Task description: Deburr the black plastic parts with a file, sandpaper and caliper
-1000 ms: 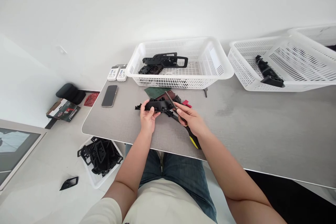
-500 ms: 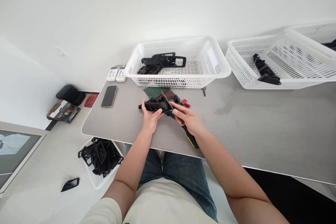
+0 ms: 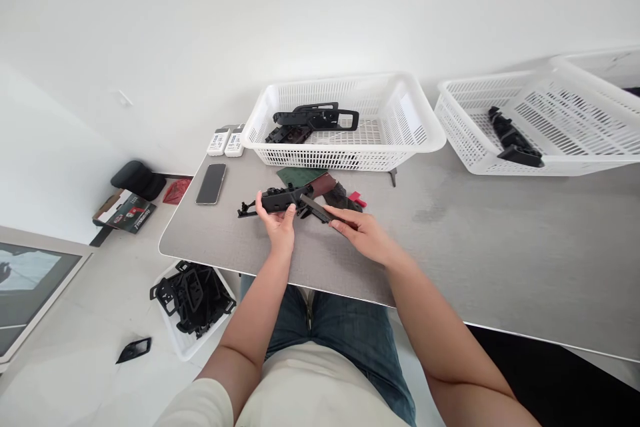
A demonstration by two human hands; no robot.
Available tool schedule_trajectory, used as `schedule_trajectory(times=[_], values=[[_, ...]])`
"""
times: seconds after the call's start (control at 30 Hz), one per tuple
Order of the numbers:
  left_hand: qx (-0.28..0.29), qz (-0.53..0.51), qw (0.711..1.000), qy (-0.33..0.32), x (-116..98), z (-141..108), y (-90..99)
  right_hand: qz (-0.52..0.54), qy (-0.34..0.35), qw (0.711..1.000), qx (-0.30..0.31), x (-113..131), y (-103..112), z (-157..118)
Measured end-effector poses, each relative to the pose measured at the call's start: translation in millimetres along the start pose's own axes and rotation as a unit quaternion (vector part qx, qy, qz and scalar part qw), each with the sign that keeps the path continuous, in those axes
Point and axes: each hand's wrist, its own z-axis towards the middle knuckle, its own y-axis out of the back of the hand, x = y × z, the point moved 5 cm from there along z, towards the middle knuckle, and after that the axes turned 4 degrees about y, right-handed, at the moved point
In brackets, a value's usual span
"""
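Gripping a black moulded plastic bracket (image 3: 285,200), the left hand (image 3: 277,223) held firm while the right hand (image 3: 356,228), at its three o'clock, pinched narrowly on a slim dark metal blade (image 3: 316,209) touching it.

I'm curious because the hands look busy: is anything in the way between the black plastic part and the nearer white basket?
Only low things: a green flat piece and a reddish-brown piece lie on the table between the black plastic part in the left hand and the white basket. Nothing taller stands between them.
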Motion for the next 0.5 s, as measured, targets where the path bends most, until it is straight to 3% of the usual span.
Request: schedule_trajectory(times=[0.2, 0.5], values=[[-0.012, 0.011, 1.0, -0.022, 0, -1, 1.1, -0.245, 0.053, 0.967, 0.035, 9, -6, -5], [-0.024, 0.046, 0.998, -0.033, -1, -1, 3.4, -0.303, 0.076, 0.95, 0.022, 14, -1, -9]])
